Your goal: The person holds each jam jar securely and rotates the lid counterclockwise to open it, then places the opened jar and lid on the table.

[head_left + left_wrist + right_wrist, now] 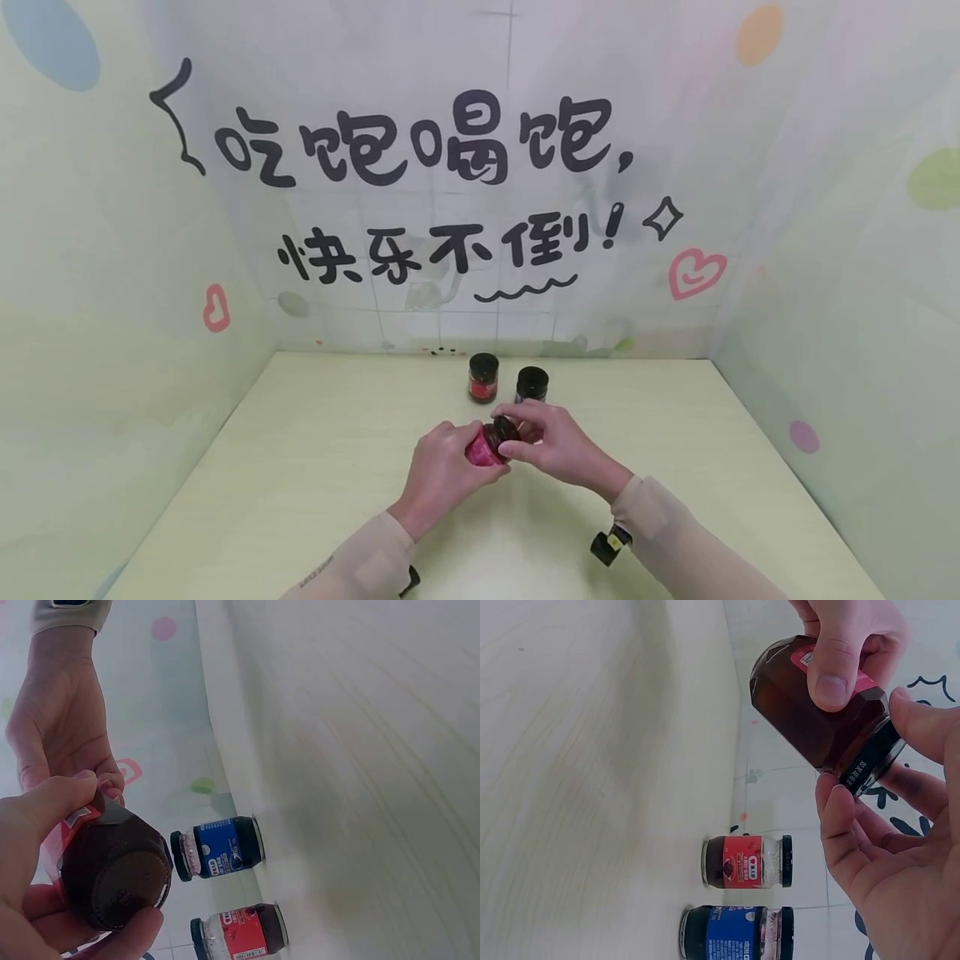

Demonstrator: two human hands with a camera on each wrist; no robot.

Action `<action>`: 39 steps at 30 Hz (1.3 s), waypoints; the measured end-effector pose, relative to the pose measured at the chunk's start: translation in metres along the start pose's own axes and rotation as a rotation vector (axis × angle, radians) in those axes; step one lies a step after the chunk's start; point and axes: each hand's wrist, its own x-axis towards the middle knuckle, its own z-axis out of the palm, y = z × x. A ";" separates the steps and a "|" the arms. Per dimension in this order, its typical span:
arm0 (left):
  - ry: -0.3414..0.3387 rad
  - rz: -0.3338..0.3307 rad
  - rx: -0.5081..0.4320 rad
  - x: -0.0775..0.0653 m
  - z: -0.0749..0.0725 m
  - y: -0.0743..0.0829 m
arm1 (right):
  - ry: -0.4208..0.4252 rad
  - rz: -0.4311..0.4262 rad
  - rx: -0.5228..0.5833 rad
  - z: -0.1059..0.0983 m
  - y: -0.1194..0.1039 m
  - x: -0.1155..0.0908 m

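Observation:
A faceted glass jar [810, 720] with dark brown contents and a pink-red label is held tilted above the table. My left hand [442, 467] grips its body, thumb on one side and fingers round the other. Its black screw lid [874, 757] sits on the mouth, pointing to the right in the head view. My right hand [562, 442] pinches the lid's edge between thumb and fingertips. In the left wrist view the base of the jar faces the camera, and the lid is hidden behind it.
Two lidded jars stand upright on the pale table [300, 475] behind my hands: a red-labelled jar [483, 379] and, to its right, a blue-labelled jar [217, 847]. A printed white backdrop [450, 50] rises at the table's back edge, with panels on both sides.

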 end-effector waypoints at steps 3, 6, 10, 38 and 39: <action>0.008 0.001 0.003 0.000 0.001 0.000 | 0.003 -0.001 0.008 0.000 0.001 0.000; 0.015 -0.003 0.007 0.000 0.002 0.000 | 0.006 0.004 0.015 0.000 0.001 0.000; 0.016 -0.015 0.006 -0.001 0.003 0.001 | 0.005 0.007 0.018 0.001 0.002 -0.001; 0.034 -0.022 -0.038 -0.005 0.004 0.004 | 0.112 0.232 -0.067 -0.004 -0.023 -0.002; 0.032 -0.021 -0.037 -0.005 0.004 0.004 | 0.109 0.231 -0.062 -0.004 -0.023 -0.003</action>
